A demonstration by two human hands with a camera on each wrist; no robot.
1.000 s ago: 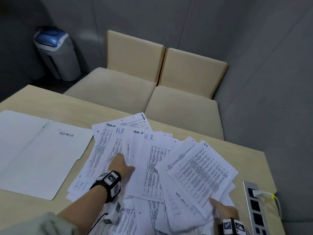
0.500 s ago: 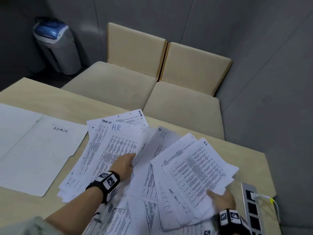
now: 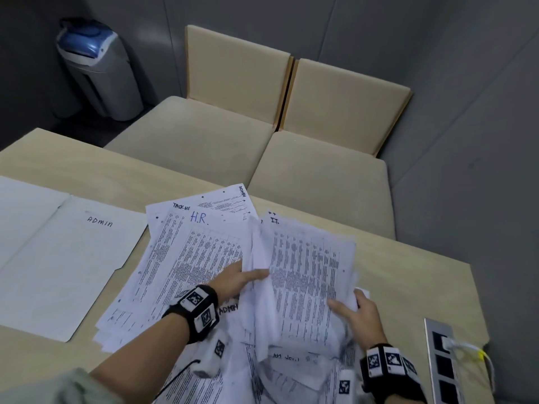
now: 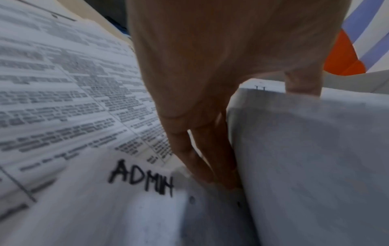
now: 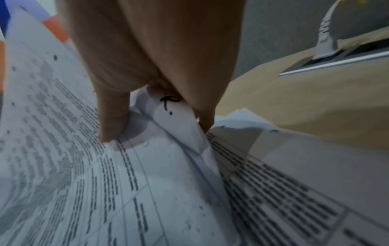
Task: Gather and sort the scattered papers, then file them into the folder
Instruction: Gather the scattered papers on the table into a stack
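We've got both hands in the papers [image 3: 186,266] here, a loose heap spread over the table [image 3: 408,275] just right of the open folder [image 3: 52,258] marked ADMIN. Our left hand [image 3: 233,279] pinches the left edge of a raised bundle [image 3: 303,275], thumb on top and fingers [image 4: 202,159] tucked beneath, right beside a sheet marked ADMIN [image 4: 141,179]. Our right hand [image 3: 357,314] grips the bundle's right edge, thumb [image 5: 113,119] pressed on the print and fingers curled under a crumpled corner. The bundle tilts up off the heap, well right of the folder. An H.R. sheet [image 3: 198,218] lies flat on the heap, between the folder and the bundle. A socket strip [image 3: 443,360] sits at the table's right edge, farthest from the folder.
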